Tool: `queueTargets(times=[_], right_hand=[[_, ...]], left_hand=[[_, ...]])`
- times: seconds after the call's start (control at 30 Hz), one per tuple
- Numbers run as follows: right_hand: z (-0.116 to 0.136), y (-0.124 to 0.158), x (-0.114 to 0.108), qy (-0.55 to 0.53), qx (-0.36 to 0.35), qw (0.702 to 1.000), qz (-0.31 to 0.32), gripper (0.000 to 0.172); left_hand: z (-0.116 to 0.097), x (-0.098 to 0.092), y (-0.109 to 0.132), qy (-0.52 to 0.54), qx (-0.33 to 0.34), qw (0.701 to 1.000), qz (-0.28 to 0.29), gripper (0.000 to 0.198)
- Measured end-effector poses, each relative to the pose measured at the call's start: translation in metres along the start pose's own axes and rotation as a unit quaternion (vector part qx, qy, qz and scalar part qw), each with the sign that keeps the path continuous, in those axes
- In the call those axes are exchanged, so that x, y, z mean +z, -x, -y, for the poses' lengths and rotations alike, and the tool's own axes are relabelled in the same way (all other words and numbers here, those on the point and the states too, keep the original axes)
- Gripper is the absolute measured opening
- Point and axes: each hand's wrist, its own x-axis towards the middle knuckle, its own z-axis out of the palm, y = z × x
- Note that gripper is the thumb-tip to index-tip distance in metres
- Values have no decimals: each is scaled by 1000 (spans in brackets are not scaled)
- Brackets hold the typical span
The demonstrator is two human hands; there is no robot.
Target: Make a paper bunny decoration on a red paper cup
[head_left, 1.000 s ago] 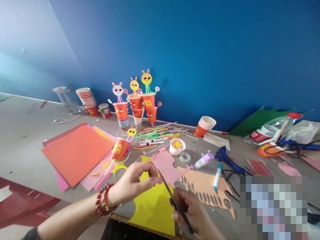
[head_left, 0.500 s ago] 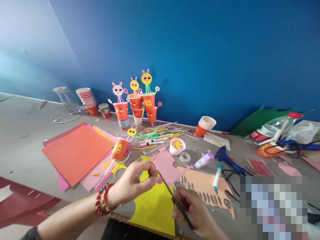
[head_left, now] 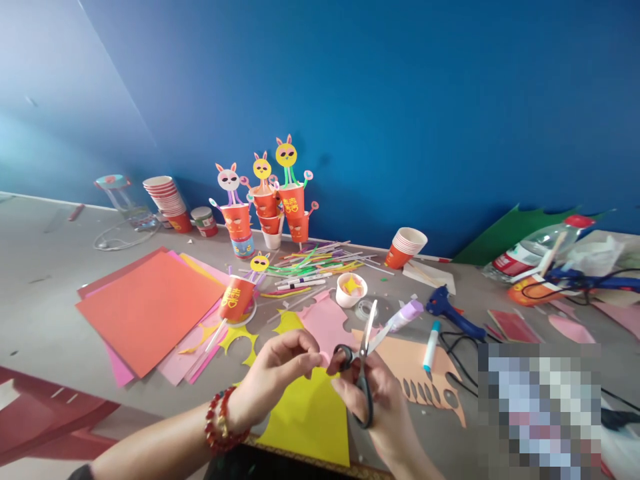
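Note:
My left hand (head_left: 290, 363), with a red bead bracelet (head_left: 220, 420) at the wrist, pinches a small pink paper piece (head_left: 325, 359). My right hand (head_left: 377, 393) is closed around black-handled scissors (head_left: 364, 360), whose blades are spread and point up and away. Its thumb and forefinger come close to the pink piece; whether they touch it I cannot tell. Under both hands lies a yellow paper sheet (head_left: 310, 420) with a cut edge. Just beyond are pink cut paper (head_left: 325, 323) and a peach sheet (head_left: 400, 353) full of oval holes.
Decorated red cups (head_left: 236, 221) with paper rabbit heads stand by the blue wall. Coloured sticks (head_left: 320, 263), a white cup (head_left: 351, 293), a glue stick (head_left: 406, 315), a marker (head_left: 431, 345) and a blue glue gun (head_left: 455, 313) lie ahead. Orange paper (head_left: 150, 310) is stacked at left.
My right hand has turned the scissors from closed and slanting to spread blades pointing upward, and its fingers have moved closer to my left fingertips. The view has shifted slightly.

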Motion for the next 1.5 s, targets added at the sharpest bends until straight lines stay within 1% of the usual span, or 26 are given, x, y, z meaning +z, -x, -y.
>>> queueTargets(times=[0.07, 0.17, 0.23, 0.3, 0.4, 0.5, 0.6, 0.7, 0.77, 0.9, 1.0, 1.13, 1.23, 1.37, 1.5], right_hand=[[1, -2, 10, -27, 0, 999, -32, 30], [4, -3, 19, -44, 10, 997, -61, 30], [6, -3, 21, -48, 11, 996, -74, 30], [7, -3, 20, -52, 13, 996, -74, 29], [8, -4, 14, -47, 16, 998, -42, 28], [6, -6, 7, -37, 16, 999, 9, 26], [2, -9, 2, -11, 31, 999, 43, 29], [-2, -9, 0, 7, 43, 998, 55, 30], [-3, -9, 0, 3, 41, 998, 54, 28], [1, -10, 1, -3, 36, 998, 47, 23], [5, -11, 2, 4, 36, 998, 45, 22], [5, -12, 1, -2, 39, 999, 26, 19], [0, -10, 2, -3, 23, 1000, 20, 18], [-3, -7, 3, 10, -9, 1000, 11, 16], [-2, -7, 0, 46, -14, 999, 21, 17]], left_hand=[[3, 5, 3, 5, 24, 1000, -13, 24], [9, 9, 7, -4, 48, 998, -28, 24], [13, 11, 10, -16, 53, 998, -32, 24], [16, 10, 12, -20, 51, 998, -22, 24], [16, 5, 12, -10, 36, 999, 22, 23], [7, -3, 8, -29, 9, 998, 63, 24], [-6, -9, 1, -123, -18, 988, 93, 16], [-16, -11, -3, -220, 1, 966, 132, 8], [-19, -11, -5, -249, 8, 957, 148, 8], [-14, -9, -5, -260, -17, 954, 148, 13], [-5, -6, -3, -220, -31, 965, 143, 19], [3, -2, 1, -116, -54, 989, 78, 25], [7, 2, 3, -60, -50, 996, 46, 27], [12, 5, 6, -70, -29, 997, 34, 27], [11, 4, 7, -149, -2, 988, 40, 27]])
